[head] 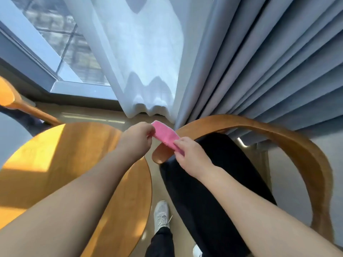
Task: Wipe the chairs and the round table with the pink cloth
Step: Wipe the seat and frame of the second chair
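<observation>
The left hand [137, 140] and right hand [193, 156] pinch opposite ends of the pink fabric cloth [164, 135]. It hangs above a black-cushioned wooden chair [213, 182].

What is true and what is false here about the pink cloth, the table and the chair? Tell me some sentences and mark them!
1. The left hand and the right hand both pinch the pink cloth. True.
2. The pink cloth lies flat on the table. False: the fingers hold it up, off the round table.
3. The chair has a black seat. True.
4. The curtains are red. False: the curtains are grey-blue and white.
</observation>
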`<action>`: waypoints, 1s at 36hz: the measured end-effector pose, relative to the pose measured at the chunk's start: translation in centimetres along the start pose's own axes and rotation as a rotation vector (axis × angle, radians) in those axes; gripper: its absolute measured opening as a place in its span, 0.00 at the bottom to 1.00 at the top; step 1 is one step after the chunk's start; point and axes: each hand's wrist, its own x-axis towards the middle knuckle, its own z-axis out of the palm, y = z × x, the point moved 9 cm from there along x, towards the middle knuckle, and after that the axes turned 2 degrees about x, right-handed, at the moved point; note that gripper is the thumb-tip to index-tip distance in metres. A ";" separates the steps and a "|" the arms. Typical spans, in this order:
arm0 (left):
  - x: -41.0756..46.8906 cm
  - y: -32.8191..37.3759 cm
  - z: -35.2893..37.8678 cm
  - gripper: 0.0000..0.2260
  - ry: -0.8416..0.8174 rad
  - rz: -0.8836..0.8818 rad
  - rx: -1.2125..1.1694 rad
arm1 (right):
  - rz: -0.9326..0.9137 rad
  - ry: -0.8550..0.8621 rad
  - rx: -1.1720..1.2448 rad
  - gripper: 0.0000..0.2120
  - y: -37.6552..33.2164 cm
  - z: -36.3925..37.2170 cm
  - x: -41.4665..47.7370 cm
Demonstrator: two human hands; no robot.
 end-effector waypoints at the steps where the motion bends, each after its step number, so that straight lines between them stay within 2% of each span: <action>1: -0.4 -0.8 1.1 0.11 -0.021 -0.028 -0.008 | -0.001 -0.079 -0.022 0.09 0.6 1.6 0.0; 4: -1.8 -2.3 3.5 0.11 -0.061 -0.060 -0.044 | -0.027 -0.226 -0.135 0.10 1.9 4.5 0.1; 8: -2.9 -3.3 4.2 0.08 -0.004 -0.049 -0.039 | -0.241 -0.233 -0.352 0.10 1.2 4.6 2.2; 9: -3.1 -3.6 4.2 0.08 0.019 -0.049 -0.041 | -0.309 -0.263 -0.392 0.12 0.8 5.0 3.0; 13: -3.6 -5.1 4.1 0.08 0.068 -0.118 -0.073 | -0.609 -0.520 -0.723 0.32 0.0 8.6 4.7; 17: -4.2 -5.7 4.6 0.07 0.073 -0.180 -0.078 | -0.765 -0.469 -0.707 0.28 -1.0 11.0 4.7; 22: -4.3 -6.0 5.7 0.09 0.065 -0.231 -0.068 | -0.791 -0.306 -0.667 0.22 -0.6 12.3 5.4; 26: -4.3 -5.3 6.2 0.09 0.054 -0.200 -0.044 | -0.788 -0.171 -0.623 0.20 -0.1 11.1 5.9; 32: -4.4 -3.8 7.0 0.09 0.044 -0.130 -0.039 | -0.587 -0.157 -0.676 0.24 2.9 8.0 8.3; 36: -4.3 -0.7 8.7 0.10 -0.001 0.037 -0.003 | -0.526 -0.129 -0.667 0.22 4.8 6.2 9.3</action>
